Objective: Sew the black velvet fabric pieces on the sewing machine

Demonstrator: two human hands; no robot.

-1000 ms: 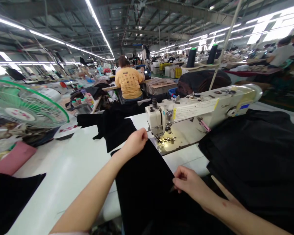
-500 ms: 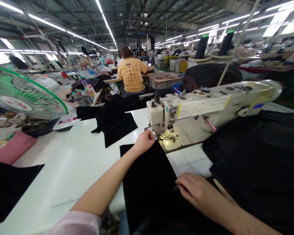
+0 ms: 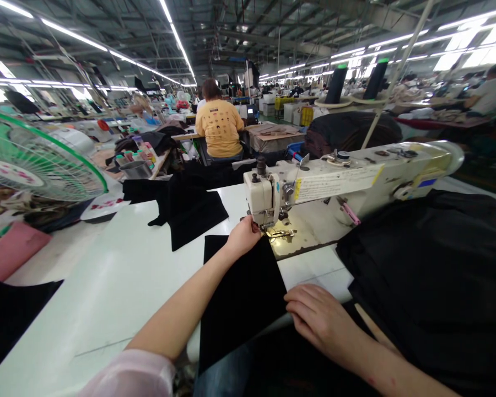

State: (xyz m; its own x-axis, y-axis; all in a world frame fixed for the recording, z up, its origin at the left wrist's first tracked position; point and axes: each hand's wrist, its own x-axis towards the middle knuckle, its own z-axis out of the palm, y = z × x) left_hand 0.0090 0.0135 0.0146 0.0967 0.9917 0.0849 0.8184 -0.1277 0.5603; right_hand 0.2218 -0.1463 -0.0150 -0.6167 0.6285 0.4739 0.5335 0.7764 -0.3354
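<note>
A black fabric panel [image 3: 242,298] lies over the front edge of the white table, its upper right corner at the needle of a sewing machine [image 3: 264,204]. My left hand [image 3: 244,236] is closed at that corner, right beside the presser foot, its fingertips pinching the cloth and partly hidden. Lower down, my right hand [image 3: 318,314] grips the panel's right edge between thumb and fingers. The panel's lower edge hangs slanting above my lap.
A large heap of black fabric [image 3: 434,275] lies right of the machine. More black pieces [image 3: 194,212] rest on the table [image 3: 119,275] behind left. A green-rimmed fan [image 3: 41,160] stands at left. A co-worker in a yellow shirt [image 3: 220,127] sits ahead, facing away.
The panel's lower part has drawn up, so its bottom edge and my lap now show. My right hand has shifted slightly left along with it. The left hand stays by the needle.
</note>
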